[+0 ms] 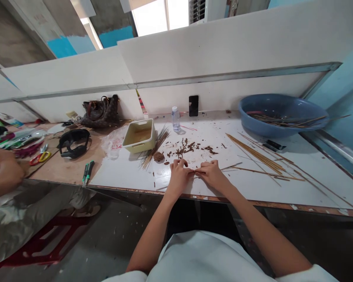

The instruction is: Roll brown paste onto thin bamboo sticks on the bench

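Pinching a stick (195, 171) narrowly between left hand (179, 177) and right hand (212, 175); shavings (191, 148) at 12 o'clock, sticks (254, 156) at 3, more in basin (247, 113) at 2.

A white shirt (206, 256) is worn, and it looks soft and a bit loose. Short sleeves (314, 274) are seen on it. The arms (267, 239) are left bare by them, and the left hand (179, 176) and right hand (213, 176) are bare too.
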`<state>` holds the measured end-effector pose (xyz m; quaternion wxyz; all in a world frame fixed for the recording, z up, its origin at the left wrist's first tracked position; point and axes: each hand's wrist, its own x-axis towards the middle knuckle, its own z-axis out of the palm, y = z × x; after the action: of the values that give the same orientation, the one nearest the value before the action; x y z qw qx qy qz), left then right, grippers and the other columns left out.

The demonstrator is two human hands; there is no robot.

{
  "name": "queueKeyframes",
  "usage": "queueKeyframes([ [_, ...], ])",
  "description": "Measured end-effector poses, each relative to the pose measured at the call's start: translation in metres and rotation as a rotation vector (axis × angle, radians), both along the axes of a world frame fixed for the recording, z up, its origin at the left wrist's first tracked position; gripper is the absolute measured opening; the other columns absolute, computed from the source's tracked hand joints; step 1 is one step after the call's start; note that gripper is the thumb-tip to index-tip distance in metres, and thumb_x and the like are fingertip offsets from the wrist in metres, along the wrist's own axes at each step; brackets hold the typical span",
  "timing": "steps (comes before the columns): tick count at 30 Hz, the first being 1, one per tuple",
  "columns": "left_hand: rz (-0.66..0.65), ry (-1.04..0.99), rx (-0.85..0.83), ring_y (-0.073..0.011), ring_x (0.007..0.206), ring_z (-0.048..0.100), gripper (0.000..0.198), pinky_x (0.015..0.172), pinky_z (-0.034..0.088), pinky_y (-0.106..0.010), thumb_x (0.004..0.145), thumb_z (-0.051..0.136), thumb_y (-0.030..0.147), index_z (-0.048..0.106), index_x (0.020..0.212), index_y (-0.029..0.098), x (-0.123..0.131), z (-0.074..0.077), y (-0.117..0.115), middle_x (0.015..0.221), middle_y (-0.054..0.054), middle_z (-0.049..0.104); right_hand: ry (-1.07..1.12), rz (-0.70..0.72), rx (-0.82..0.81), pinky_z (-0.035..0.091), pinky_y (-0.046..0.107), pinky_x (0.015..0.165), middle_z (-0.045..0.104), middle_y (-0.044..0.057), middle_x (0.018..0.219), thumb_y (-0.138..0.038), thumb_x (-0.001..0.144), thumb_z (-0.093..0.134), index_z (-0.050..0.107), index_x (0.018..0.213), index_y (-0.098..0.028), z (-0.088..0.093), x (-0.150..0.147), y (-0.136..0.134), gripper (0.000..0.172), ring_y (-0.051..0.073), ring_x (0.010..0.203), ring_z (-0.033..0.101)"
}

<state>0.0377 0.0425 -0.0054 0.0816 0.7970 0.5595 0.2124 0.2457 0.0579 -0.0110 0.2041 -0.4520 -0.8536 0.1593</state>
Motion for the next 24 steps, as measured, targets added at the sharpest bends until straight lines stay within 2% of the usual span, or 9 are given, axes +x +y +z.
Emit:
queueKeyframes([
  [4, 0.001, 0.004, 0.021, -0.0331, 0.124, 0.05, 0.01, 0.104, 0.042, -0.049, 0.099, 0.083, 0.032, 0.092, 0.099, 0.033, -0.002, 0.0, 0.002, 0.12, -0.011, 0.067, 0.003, 0.004, 0.01, 0.027, 0.043, 0.095, 0.08, 0.007, 0.095, -0.034, 0.117, 0.055, 0.088, 0.108, -0.025, 0.0, 0.003, -0.002, 0.035, 0.022, 0.097, 0.07],
  [7, 0.01, -0.005, 0.018, -0.0322, 0.124, 0.05, 0.011, 0.104, 0.042, -0.048, 0.1, 0.081, 0.033, 0.092, 0.103, 0.033, -0.004, -0.001, -0.001, 0.123, -0.011, 0.066, -0.002, -0.039, 0.013, 0.028, 0.043, 0.097, 0.083, 0.008, 0.102, -0.037, 0.118, 0.052, 0.087, 0.116, -0.027, -0.005, 0.008, -0.002, 0.036, 0.023, 0.1, 0.072],
  [10, -0.017, 0.018, 0.048, -0.0319, 0.126, 0.05, 0.022, 0.107, 0.042, -0.048, 0.1, 0.082, 0.03, 0.088, 0.12, 0.034, -0.006, 0.0, -0.005, 0.13, -0.01, 0.066, 0.014, -0.081, 0.06, 0.03, 0.044, 0.1, 0.084, 0.009, 0.109, -0.04, 0.117, 0.054, 0.084, 0.128, -0.028, -0.009, 0.015, -0.002, 0.035, 0.023, 0.102, 0.074],
  [13, -0.06, 0.039, 0.101, -0.0312, 0.128, 0.051, 0.031, 0.109, 0.04, -0.049, 0.1, 0.082, 0.029, 0.083, 0.131, 0.035, -0.004, 0.004, -0.007, 0.132, -0.01, 0.067, 0.038, -0.056, 0.083, 0.031, 0.044, 0.101, 0.083, 0.008, 0.108, -0.039, 0.115, 0.057, 0.086, 0.121, -0.028, -0.011, 0.019, -0.001, 0.032, 0.023, 0.101, 0.073],
  [16, -0.061, 0.041, 0.09, -0.0311, 0.127, 0.052, 0.014, 0.109, 0.039, -0.049, 0.1, 0.083, 0.031, 0.089, 0.112, 0.034, 0.002, 0.007, -0.006, 0.126, -0.009, 0.069, 0.056, -0.036, 0.068, 0.029, 0.045, 0.099, 0.083, 0.008, 0.103, -0.037, 0.114, 0.057, 0.087, 0.108, -0.026, -0.011, 0.017, 0.001, 0.033, 0.023, 0.1, 0.072],
  [18, -0.047, 0.034, 0.058, -0.0316, 0.125, 0.052, 0.008, 0.107, 0.04, -0.05, 0.099, 0.084, 0.031, 0.091, 0.103, 0.032, 0.005, 0.007, -0.004, 0.123, -0.009, 0.069, 0.06, -0.045, 0.062, 0.029, 0.045, 0.098, 0.082, 0.008, 0.1, -0.036, 0.115, 0.057, 0.087, 0.107, -0.025, -0.011, 0.015, 0.001, 0.033, 0.023, 0.099, 0.072],
  [24, -0.01, -0.04, 0.03, -0.0322, 0.125, 0.051, 0.008, 0.107, 0.04, -0.049, 0.099, 0.084, 0.032, 0.092, 0.099, 0.031, 0.006, 0.001, 0.002, 0.117, -0.01, 0.069, 0.002, -0.048, 0.062, 0.029, 0.043, 0.097, 0.083, 0.007, 0.098, -0.031, 0.116, 0.056, 0.087, 0.109, -0.025, -0.012, 0.013, -0.002, 0.032, 0.022, 0.098, 0.072],
])
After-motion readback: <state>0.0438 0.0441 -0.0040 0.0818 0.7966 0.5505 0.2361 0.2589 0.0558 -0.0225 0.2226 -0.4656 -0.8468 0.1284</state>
